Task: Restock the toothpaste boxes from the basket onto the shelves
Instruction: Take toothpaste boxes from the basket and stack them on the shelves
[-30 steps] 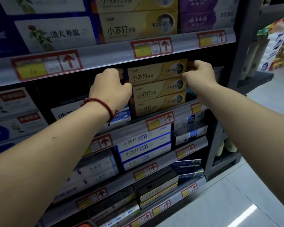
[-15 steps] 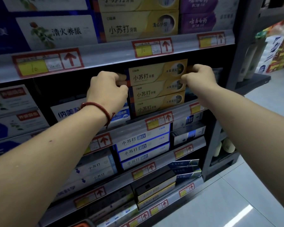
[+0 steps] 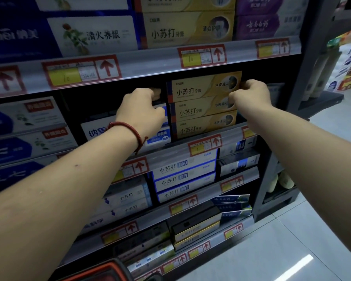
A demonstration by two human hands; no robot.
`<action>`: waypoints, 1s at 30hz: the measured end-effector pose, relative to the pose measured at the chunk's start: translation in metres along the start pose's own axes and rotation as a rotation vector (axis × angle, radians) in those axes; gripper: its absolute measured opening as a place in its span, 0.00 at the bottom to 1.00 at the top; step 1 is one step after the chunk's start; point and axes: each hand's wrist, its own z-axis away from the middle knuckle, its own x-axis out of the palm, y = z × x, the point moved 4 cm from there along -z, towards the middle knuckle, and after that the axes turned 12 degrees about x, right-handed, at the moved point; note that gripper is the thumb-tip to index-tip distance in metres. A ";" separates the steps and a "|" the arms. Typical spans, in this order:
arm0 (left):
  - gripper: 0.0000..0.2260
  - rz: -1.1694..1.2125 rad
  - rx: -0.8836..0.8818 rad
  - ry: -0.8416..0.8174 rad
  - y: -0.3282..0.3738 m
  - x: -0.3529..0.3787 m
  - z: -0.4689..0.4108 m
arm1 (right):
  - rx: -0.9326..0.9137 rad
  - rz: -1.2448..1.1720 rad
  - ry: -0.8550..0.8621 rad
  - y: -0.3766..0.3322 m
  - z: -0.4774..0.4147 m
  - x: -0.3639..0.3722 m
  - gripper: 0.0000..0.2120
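A stack of three gold toothpaste boxes stands on the second shelf. The top gold box is gripped at both ends. My left hand, with a red bracelet at the wrist, curls round its left end. My right hand pinches its right end. The box lies level on the two below it, a little forward of them. The red rim of the basket shows at the bottom edge.
Shelves above and below hold white, blue, purple and dark toothpaste boxes behind red price tags. A dark upright post ends the rack on the right. Tiled floor lies to the lower right.
Both hands have stayed on the ends of the top gold box, shifting slightly as the box settles on the stack. The view has tilted down a little.
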 end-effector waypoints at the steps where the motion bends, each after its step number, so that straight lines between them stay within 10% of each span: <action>1: 0.15 -0.017 0.013 -0.012 -0.002 -0.004 0.004 | 0.006 0.011 0.018 -0.002 0.005 0.001 0.14; 15: 0.23 0.091 -0.228 0.288 -0.077 -0.048 0.115 | -0.006 0.041 -0.271 -0.006 0.117 0.077 0.17; 30: 0.19 0.231 -0.281 0.135 -0.091 -0.042 0.130 | 0.160 -0.056 -0.372 -0.001 0.139 0.102 0.30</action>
